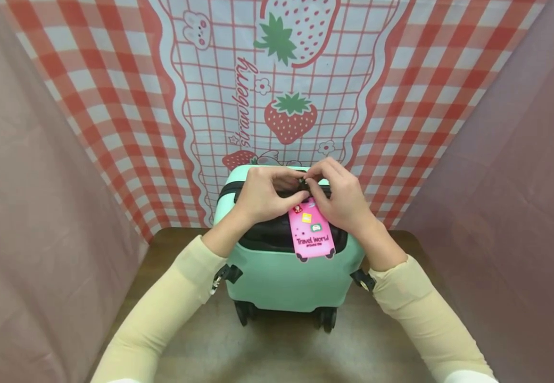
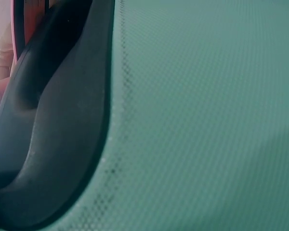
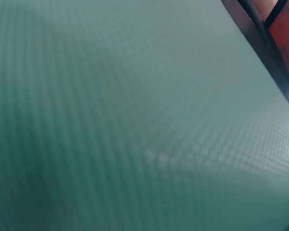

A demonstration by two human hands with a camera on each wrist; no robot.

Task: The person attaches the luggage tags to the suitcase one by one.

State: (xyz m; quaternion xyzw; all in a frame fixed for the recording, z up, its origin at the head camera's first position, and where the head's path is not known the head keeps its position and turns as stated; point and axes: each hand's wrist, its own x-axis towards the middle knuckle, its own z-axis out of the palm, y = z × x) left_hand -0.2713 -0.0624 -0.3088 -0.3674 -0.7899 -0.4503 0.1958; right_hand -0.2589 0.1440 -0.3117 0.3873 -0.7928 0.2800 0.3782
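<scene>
A mint green suitcase (image 1: 286,276) stands upright on its wheels on the brown bench (image 1: 277,351). A pink luggage tag (image 1: 311,234) lies on its top, below both hands. The left hand (image 1: 262,197) and right hand (image 1: 341,199) meet at the tag's strap, fingers curled and pinching it, with the strawberry cloth (image 1: 277,80) hanging behind the suitcase.

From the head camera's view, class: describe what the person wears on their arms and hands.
Both arms wear long, close-fitting pale cream sleeves, the left sleeve and the right sleeve, each ending at the wrist. A small black device is strapped at each wrist. The left hand and right hand are bare, with no gloves.
</scene>
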